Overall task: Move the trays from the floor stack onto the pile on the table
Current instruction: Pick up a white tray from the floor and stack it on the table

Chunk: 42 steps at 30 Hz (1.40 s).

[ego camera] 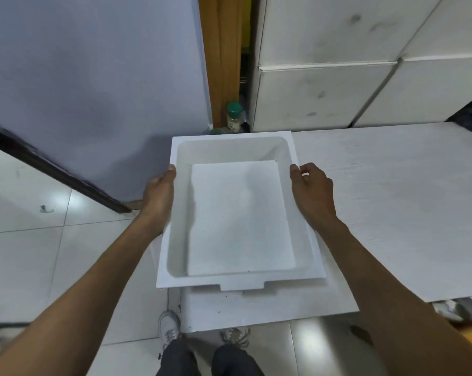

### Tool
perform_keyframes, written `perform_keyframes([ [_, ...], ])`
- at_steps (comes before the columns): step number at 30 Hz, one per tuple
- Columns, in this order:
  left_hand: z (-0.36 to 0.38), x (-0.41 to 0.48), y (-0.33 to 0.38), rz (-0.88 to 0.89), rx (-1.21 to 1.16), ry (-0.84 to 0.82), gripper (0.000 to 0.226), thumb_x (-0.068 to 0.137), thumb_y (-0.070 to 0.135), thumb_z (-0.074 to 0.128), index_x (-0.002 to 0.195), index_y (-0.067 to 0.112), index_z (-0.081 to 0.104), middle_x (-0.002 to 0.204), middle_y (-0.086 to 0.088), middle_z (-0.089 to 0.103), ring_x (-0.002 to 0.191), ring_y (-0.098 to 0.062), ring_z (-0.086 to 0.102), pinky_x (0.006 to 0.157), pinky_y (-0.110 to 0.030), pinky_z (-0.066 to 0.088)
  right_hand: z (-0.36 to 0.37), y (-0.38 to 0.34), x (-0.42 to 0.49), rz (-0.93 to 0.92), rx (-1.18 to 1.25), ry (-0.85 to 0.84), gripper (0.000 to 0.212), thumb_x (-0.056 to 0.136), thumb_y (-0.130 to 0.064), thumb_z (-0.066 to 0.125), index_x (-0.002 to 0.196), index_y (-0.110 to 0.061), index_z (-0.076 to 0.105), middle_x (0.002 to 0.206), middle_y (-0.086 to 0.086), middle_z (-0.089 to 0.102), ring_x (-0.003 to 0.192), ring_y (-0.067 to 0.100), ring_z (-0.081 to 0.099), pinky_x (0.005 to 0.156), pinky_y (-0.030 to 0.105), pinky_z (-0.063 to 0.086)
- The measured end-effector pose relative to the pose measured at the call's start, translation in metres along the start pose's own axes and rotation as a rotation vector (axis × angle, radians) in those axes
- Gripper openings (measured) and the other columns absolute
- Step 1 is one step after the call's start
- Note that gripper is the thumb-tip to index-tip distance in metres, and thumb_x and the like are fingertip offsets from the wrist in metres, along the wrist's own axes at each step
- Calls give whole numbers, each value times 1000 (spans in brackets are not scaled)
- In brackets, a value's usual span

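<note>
A white plastic tray with a flat raised floor sits on top of the pile at the left end of the white table; only a sliver of the tray beneath shows at the near edge. My left hand grips the tray's left rim, thumb on top. My right hand rests against the right rim with fingers curled; whether it still grips is unclear. The floor stack is out of view.
White boxes are stacked behind the table. A green-capped jar stands in the gap by a wooden post. A pale panel leans at the left. Tiled floor and my shoes lie below.
</note>
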<state>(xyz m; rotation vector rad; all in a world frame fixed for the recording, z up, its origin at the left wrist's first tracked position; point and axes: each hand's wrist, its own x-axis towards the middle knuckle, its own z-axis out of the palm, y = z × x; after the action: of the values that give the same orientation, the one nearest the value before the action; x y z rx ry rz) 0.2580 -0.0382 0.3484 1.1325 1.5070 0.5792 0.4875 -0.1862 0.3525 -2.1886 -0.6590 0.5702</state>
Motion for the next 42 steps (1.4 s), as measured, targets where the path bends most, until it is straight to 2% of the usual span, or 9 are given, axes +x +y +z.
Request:
perform_keyframes([
  [8,6,10,-3,31,23,13,53,96,45,47,135,11,56,134,-2,59,122,-23,54,112,-37,37,5,-1,11,-9,-17,8,33,99,-44,43,96,-14,57,74,4,62,66,16,53,53,26,37],
  [11,7,12,-6,39,29,21,50,98,44,46,132,10,58,132,-1,59,120,-21,53,106,-29,37,5,-2,13,-11,-26,4,32,99,-44,43,95,-14,56,76,5,64,68,15,54,53,27,37],
  [15,9,12,-6,41,43,28,28,100,42,45,103,18,59,111,1,58,102,-18,53,91,-25,36,7,-4,13,-34,-46,10,33,99,-42,42,97,-12,56,73,4,61,67,5,51,53,26,35],
  [21,9,13,-3,43,109,46,36,101,43,43,71,25,49,83,2,53,87,-20,47,78,-27,37,7,-7,15,-38,-46,19,34,100,-41,42,97,-11,57,72,5,61,61,8,51,52,26,36],
  [26,8,19,0,60,114,41,34,100,45,43,80,19,52,79,0,50,79,-19,44,60,-20,35,8,-11,21,-71,-64,41,35,100,-39,43,101,-8,60,77,8,65,63,7,53,54,22,40],
  [29,10,24,3,71,134,42,34,100,46,42,76,22,49,83,-4,49,80,-19,43,60,-24,33,10,-11,25,-88,-83,55,36,101,-40,42,101,-9,61,75,7,64,66,9,54,54,21,39],
  [35,11,25,4,59,138,26,38,100,46,42,66,29,40,70,8,42,76,-16,41,59,-20,32,13,-6,31,-66,-70,22,37,100,-44,40,102,-11,57,87,9,65,82,22,59,58,28,38],
  [38,8,24,7,72,146,32,37,99,47,42,69,26,44,71,5,42,78,-18,41,59,-24,32,13,-7,30,-62,-68,15,38,100,-43,40,105,-10,58,90,8,65,88,22,57,57,22,35],
  [42,4,24,14,104,163,49,37,100,46,42,66,31,38,69,10,41,66,-11,39,60,-21,33,14,-11,27,-59,-19,18,37,100,-42,41,102,-10,58,80,6,63,77,22,56,55,26,36],
])
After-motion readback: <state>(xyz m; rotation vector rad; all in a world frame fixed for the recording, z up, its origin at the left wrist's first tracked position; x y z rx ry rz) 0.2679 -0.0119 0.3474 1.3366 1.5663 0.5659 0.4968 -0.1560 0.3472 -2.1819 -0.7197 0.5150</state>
